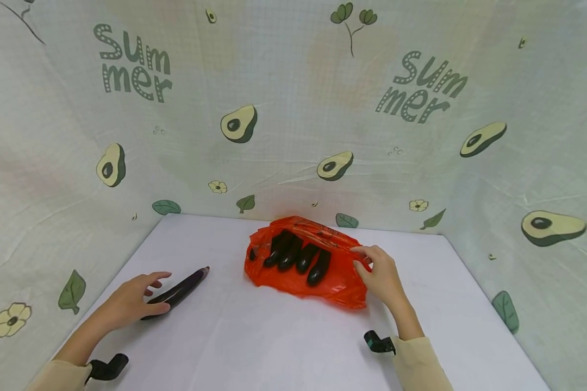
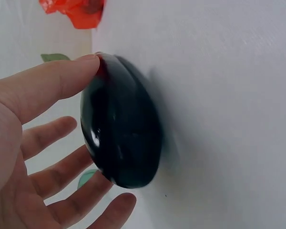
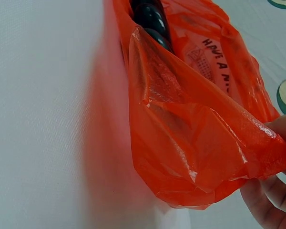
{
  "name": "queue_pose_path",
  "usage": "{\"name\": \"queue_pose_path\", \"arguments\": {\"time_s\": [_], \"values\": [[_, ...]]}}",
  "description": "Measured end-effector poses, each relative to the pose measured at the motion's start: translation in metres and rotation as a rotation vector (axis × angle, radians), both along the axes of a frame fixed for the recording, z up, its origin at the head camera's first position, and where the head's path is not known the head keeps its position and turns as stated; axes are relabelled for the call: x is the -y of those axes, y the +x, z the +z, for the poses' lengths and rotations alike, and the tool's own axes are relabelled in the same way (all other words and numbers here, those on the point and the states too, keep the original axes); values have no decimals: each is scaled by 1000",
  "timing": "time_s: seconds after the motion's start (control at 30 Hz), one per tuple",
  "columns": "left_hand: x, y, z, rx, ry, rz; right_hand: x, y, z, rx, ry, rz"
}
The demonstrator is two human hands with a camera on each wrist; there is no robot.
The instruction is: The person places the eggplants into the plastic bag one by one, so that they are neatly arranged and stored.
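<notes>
A long, dark purple eggplant [image 1: 183, 289] lies on the white table at the left. Around its near end my left hand [image 1: 133, 300] is spread, thumb on one side and fingers on the other, without gripping it. The left wrist view shows the glossy rounded end of this eggplant [image 2: 121, 129] between thumb and loose fingers. A red plastic bag [image 1: 339, 282] rests at the table's far middle, its mouth facing me. Several dark eggplants [image 1: 319, 267] lie side by side inside. My right hand [image 1: 379, 273] pinches the bag's right edge between thumb and fingers, as the right wrist view confirms.
A white table [image 1: 254, 347] carries everything. Behind it and along both sides hangs a pale cloth [image 1: 283, 70] printed with avocados, leaves and lettering. Each wrist wears a small black camera, such as the one by the right sleeve [image 1: 420, 361].
</notes>
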State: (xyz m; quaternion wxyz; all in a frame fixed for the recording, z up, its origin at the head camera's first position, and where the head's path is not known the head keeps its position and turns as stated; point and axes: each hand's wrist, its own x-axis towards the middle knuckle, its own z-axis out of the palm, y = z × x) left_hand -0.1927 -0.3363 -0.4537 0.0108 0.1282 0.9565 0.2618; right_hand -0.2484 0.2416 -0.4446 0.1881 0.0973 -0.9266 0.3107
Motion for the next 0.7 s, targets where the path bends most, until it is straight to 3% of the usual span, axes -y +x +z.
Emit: {"name": "queue_pose_path", "arguments": {"time_s": [0.7], "values": [[6, 5, -3, 56, 10, -67, 1, 2, 3, 4, 0, -4]]}}
